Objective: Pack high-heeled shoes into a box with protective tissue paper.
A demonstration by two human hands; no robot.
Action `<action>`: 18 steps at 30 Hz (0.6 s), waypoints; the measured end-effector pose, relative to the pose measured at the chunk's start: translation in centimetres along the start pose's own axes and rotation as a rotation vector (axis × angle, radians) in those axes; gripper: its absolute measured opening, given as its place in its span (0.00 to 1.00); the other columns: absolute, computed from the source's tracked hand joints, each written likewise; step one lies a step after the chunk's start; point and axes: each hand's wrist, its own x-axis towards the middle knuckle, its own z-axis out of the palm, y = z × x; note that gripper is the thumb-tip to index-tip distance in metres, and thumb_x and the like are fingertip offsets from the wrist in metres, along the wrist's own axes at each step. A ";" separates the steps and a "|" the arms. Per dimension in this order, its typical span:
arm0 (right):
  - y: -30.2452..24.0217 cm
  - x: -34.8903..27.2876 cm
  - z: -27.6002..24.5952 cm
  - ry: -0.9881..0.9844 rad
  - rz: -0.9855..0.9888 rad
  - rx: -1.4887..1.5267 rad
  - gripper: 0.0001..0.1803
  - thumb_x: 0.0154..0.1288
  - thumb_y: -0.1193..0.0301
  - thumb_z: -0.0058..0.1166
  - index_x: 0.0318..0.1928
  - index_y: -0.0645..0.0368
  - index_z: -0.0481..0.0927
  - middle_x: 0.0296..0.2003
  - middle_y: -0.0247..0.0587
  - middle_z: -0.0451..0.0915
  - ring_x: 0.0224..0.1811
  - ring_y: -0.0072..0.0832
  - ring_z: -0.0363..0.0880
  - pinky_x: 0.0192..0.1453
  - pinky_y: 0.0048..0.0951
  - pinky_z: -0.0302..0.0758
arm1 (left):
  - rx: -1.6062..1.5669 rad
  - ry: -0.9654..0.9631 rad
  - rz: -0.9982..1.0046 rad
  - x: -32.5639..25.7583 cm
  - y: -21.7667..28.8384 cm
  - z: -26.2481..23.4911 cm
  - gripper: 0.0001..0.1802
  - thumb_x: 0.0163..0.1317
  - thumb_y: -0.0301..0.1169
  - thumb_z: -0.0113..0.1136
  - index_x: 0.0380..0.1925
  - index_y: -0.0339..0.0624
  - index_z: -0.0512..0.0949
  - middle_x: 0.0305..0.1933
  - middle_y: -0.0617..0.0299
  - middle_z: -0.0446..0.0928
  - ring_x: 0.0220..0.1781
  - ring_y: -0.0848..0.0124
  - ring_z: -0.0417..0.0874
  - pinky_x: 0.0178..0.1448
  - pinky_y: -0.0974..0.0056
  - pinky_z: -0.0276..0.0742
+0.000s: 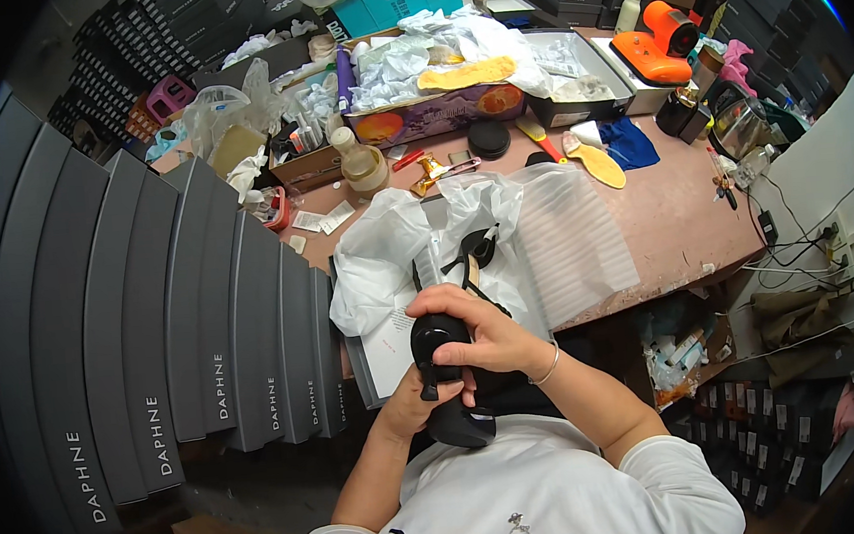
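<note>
Black glossy high-heeled shoe (448, 381) at lower centre of frame, clamped in both hands above open shoebox with white tissue paper (385, 245). Right hand (487, 332) wraps over top, fingers closed. Left hand (419, 400) grips underside, heel poking out between fingers.

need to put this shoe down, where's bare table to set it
Bare table lies right of the ribbed foam sheet, below the blue cloth and yellow insole. The back edge is crowded with boxes and tissue paper.
</note>
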 end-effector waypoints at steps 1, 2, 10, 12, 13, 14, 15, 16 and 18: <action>0.2 -0.1 -0.1 0.001 0.003 -0.008 0.14 0.63 0.68 0.57 0.46 0.62 0.80 0.45 0.40 0.77 0.53 0.33 0.72 0.60 0.33 0.67 | -0.004 -0.012 -0.014 0.1 0.0 0.0 0.17 0.54 0.31 0.59 0.43 0.35 0.74 0.33 0.58 0.77 0.33 0.69 0.81 0.41 0.66 0.79; 0.7 -0.1 -0.3 0.001 0.006 -0.016 0.13 0.64 0.68 0.56 0.45 0.63 0.80 0.45 0.41 0.77 0.52 0.33 0.72 0.59 0.32 0.67 | -0.009 -0.024 -0.028 0.3 0.1 -0.1 0.16 0.54 0.32 0.60 0.41 0.35 0.75 0.32 0.58 0.77 0.33 0.69 0.81 0.41 0.66 0.79; 3.1 -0.1 -0.7 0.175 0.312 0.357 0.16 0.75 0.67 0.40 0.49 0.65 0.79 0.40 0.34 0.79 0.40 0.17 0.75 0.46 0.19 0.72 | -0.019 -0.018 -0.076 1.3 0.3 -0.3 0.16 0.56 0.37 0.60 0.36 0.33 0.77 0.28 0.58 0.77 0.32 0.69 0.80 0.40 0.68 0.77; 4.1 0.0 -0.6 0.266 0.228 0.345 0.18 0.75 0.68 0.41 0.56 0.65 0.74 0.49 0.38 0.76 0.48 0.20 0.74 0.51 0.21 0.72 | -0.020 -0.027 -0.070 1.7 0.4 -0.7 0.17 0.58 0.39 0.59 0.37 0.33 0.77 0.28 0.58 0.78 0.33 0.69 0.80 0.41 0.68 0.77; 4.4 0.0 -0.4 0.342 0.193 0.281 0.18 0.74 0.69 0.42 0.57 0.65 0.73 0.51 0.39 0.75 0.50 0.22 0.74 0.52 0.22 0.72 | -0.046 -0.005 -0.064 1.8 0.4 -1.0 0.19 0.59 0.40 0.58 0.39 0.33 0.76 0.29 0.58 0.78 0.34 0.70 0.80 0.41 0.69 0.77; 4.6 -0.3 -0.3 0.416 0.158 0.219 0.18 0.73 0.70 0.43 0.58 0.65 0.72 0.54 0.40 0.73 0.52 0.23 0.73 0.54 0.23 0.72 | -0.072 0.017 -0.057 1.8 0.4 -1.2 0.20 0.61 0.41 0.57 0.41 0.33 0.76 0.30 0.58 0.78 0.34 0.70 0.80 0.41 0.69 0.77; 4.8 -0.5 -0.5 0.489 0.122 0.156 0.18 0.72 0.71 0.43 0.58 0.64 0.72 0.56 0.41 0.72 0.54 0.25 0.73 0.55 0.24 0.71 | -0.099 0.040 -0.050 1.8 0.2 -1.5 0.21 0.62 0.42 0.56 0.42 0.32 0.75 0.30 0.58 0.78 0.35 0.70 0.80 0.41 0.69 0.77; 5.2 -0.9 -1.2 0.475 0.103 -0.016 0.18 0.70 0.73 0.46 0.59 0.63 0.71 0.57 0.42 0.71 0.55 0.27 0.73 0.54 0.26 0.73 | -0.143 0.034 -0.017 1.8 -0.3 -2.3 0.25 0.65 0.46 0.53 0.47 0.32 0.73 0.32 0.58 0.77 0.35 0.71 0.79 0.41 0.70 0.77; 5.1 -1.8 -3.1 0.415 0.195 -0.280 0.20 0.66 0.76 0.50 0.58 0.63 0.71 0.54 0.47 0.73 0.52 0.32 0.76 0.52 0.31 0.76 | -0.122 0.053 0.044 1.6 -0.4 -3.4 0.28 0.65 0.48 0.51 0.49 0.31 0.72 0.33 0.59 0.77 0.35 0.72 0.79 0.41 0.70 0.77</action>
